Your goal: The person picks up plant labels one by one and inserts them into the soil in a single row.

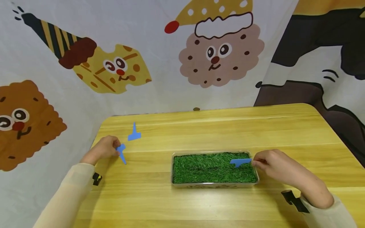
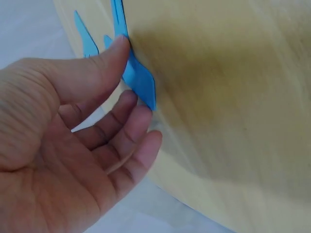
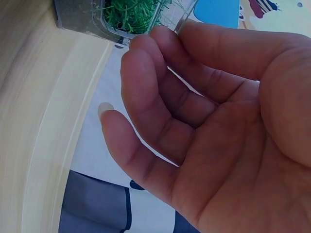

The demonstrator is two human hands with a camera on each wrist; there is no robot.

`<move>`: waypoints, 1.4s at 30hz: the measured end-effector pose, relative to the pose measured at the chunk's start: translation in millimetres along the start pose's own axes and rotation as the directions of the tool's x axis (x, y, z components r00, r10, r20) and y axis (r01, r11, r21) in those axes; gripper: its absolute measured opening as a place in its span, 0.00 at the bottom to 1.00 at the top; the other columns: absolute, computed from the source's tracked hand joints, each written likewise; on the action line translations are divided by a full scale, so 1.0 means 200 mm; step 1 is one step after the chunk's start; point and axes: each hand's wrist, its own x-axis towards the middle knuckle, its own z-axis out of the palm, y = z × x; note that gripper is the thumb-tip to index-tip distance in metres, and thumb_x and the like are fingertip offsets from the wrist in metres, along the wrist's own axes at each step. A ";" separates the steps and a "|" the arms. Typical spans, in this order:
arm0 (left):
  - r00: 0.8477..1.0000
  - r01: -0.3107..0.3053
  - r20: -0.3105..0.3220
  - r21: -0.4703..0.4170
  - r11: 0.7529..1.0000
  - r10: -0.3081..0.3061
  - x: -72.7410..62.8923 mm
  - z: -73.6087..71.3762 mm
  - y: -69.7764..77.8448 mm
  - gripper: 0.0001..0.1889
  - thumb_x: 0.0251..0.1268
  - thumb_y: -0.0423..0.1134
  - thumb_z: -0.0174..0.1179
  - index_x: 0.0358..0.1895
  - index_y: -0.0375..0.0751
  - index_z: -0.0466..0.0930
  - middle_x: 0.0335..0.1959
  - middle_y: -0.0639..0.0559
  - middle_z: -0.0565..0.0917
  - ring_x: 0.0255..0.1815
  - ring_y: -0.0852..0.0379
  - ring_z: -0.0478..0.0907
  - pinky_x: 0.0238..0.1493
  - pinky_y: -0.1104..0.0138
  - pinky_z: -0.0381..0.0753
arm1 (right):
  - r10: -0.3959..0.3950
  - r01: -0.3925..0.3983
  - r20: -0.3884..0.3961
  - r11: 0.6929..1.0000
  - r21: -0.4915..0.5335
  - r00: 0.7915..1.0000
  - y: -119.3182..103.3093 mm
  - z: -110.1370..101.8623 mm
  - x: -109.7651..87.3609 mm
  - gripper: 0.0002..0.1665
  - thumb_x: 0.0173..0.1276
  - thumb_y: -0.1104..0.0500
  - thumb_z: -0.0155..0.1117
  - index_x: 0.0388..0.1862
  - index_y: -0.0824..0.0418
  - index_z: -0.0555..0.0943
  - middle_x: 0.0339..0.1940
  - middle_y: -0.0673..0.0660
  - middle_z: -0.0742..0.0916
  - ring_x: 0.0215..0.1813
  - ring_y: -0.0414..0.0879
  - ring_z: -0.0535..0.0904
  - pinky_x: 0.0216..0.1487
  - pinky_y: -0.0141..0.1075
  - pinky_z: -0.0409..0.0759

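At the table's left side my left hand (image 1: 105, 147) pinches a blue T-shaped plant label (image 1: 121, 150), its pointed stem towards me. In the left wrist view the thumb lies on this label (image 2: 138, 80), with the other fingers loosely bent below. A second blue plant label (image 1: 135, 134) lies just beyond, its stem pointing away. My right hand (image 1: 275, 165) pinches one end of another blue plant label (image 1: 240, 161) between thumb and forefinger. That label is held sideways over the right part of the green artificial grass (image 1: 211, 167), which fills a clear plastic box (image 1: 214, 185).
The wooden table (image 1: 137, 196) has a rounded far right corner. Behind it hangs a white cloth (image 1: 165, 91) with printed cartoon figures. Each wrist carries a black strap piece, such as the right one (image 1: 295, 201).
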 end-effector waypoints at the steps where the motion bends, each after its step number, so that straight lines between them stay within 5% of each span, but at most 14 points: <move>1: 1.000 0.011 -0.001 -0.006 1.000 -0.011 0.00 0.00 0.00 0.16 0.60 0.27 0.74 0.47 0.26 0.79 0.44 0.35 0.83 0.46 0.40 0.79 0.49 0.48 0.81 | 0.000 0.000 0.000 1.000 0.000 1.000 0.00 0.00 0.00 0.10 0.75 0.65 0.66 0.34 0.53 0.87 0.22 0.43 0.78 0.21 0.34 0.65 0.26 0.33 0.67; 11: 0.997 0.080 -0.011 -0.016 0.997 -0.080 0.00 0.00 -0.03 0.18 0.62 0.31 0.75 0.47 0.26 0.78 0.42 0.37 0.81 0.42 0.43 0.77 0.45 0.53 0.79 | -0.007 0.007 -0.001 1.000 0.006 1.000 0.00 0.00 0.01 0.10 0.75 0.65 0.67 0.34 0.52 0.87 0.22 0.41 0.78 0.21 0.34 0.65 0.26 0.33 0.67; 23: 0.989 -0.002 -0.147 -0.084 0.996 -0.010 -0.03 0.01 -0.06 0.13 0.60 0.29 0.74 0.44 0.24 0.84 0.35 0.42 0.81 0.38 0.47 0.76 0.37 0.59 0.77 | -0.005 0.005 -0.007 1.000 0.015 1.000 0.00 -0.01 0.00 0.09 0.74 0.65 0.67 0.36 0.53 0.88 0.24 0.42 0.81 0.22 0.33 0.67 0.26 0.33 0.69; 34: 0.992 0.047 -0.097 -0.299 0.953 -0.079 -0.12 -0.04 -0.01 0.21 0.67 0.31 0.72 0.56 0.18 0.80 0.47 0.31 0.83 0.40 0.47 0.84 0.44 0.52 0.86 | 0.006 -0.006 0.001 1.000 0.010 1.000 0.00 0.00 0.00 0.09 0.74 0.65 0.67 0.36 0.53 0.88 0.24 0.43 0.82 0.22 0.34 0.67 0.26 0.33 0.69; 42: 0.990 0.036 -0.116 -0.340 0.940 -0.080 -0.16 -0.06 0.04 0.25 0.69 0.38 0.72 0.60 0.20 0.80 0.57 0.27 0.81 0.42 0.45 0.87 0.51 0.46 0.85 | 0.017 -0.017 0.011 1.000 0.010 1.000 0.00 0.00 0.00 0.09 0.75 0.65 0.67 0.36 0.53 0.88 0.24 0.43 0.81 0.22 0.34 0.67 0.26 0.33 0.68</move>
